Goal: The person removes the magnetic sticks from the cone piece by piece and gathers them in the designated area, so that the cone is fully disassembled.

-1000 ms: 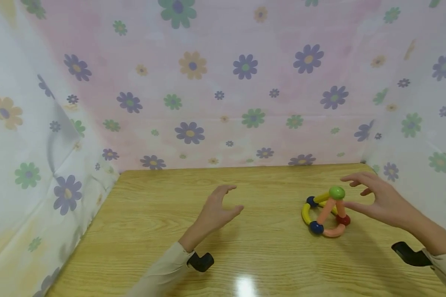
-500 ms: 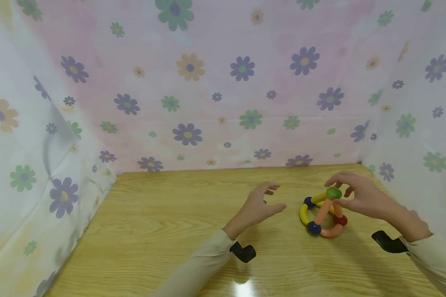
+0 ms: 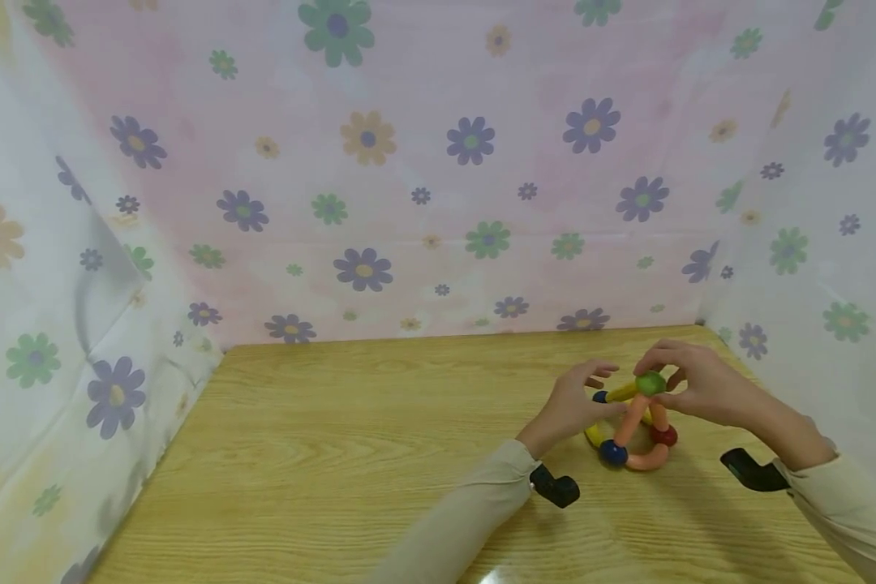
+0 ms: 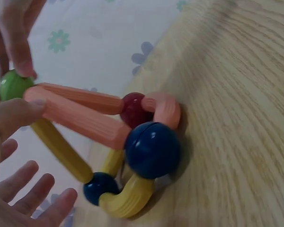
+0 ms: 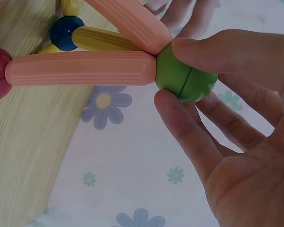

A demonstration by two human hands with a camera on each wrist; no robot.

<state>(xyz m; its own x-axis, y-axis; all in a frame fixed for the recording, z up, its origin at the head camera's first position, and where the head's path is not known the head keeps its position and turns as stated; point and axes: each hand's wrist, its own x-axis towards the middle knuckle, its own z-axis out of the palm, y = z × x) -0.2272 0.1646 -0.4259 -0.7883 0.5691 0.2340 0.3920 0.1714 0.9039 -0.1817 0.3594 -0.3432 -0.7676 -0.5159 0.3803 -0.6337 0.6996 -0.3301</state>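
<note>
A pyramid of ball-and-stick pieces stands on the table toward the right in the head view. A green ball [image 3: 650, 384] tops it, with salmon sticks [image 4: 85, 118] and a yellow stick [image 4: 61, 149] running down to a red ball [image 3: 664, 435] and two blue balls [image 3: 614, 453]. My right hand [image 3: 711, 388] pinches the green ball [image 5: 187, 75] between thumb and fingers. On the pyramid's left side, my left hand [image 3: 571, 404] has its fingers spread and relaxed. Its thumb [image 4: 19, 113] overlaps the upper end of a salmon stick in the left wrist view.
The wooden table [image 3: 321, 454] stretches out to the left. Flower-print cloth [image 3: 409, 203] encloses its back and both sides, the right cloth [image 3: 810, 324] being nearest the pyramid. Each wrist wears a black mount [image 3: 555, 487].
My left hand has moved right across the table to the pyramid's side. My right hand has come in from the right and taken hold of the green ball. The pyramid still stands.
</note>
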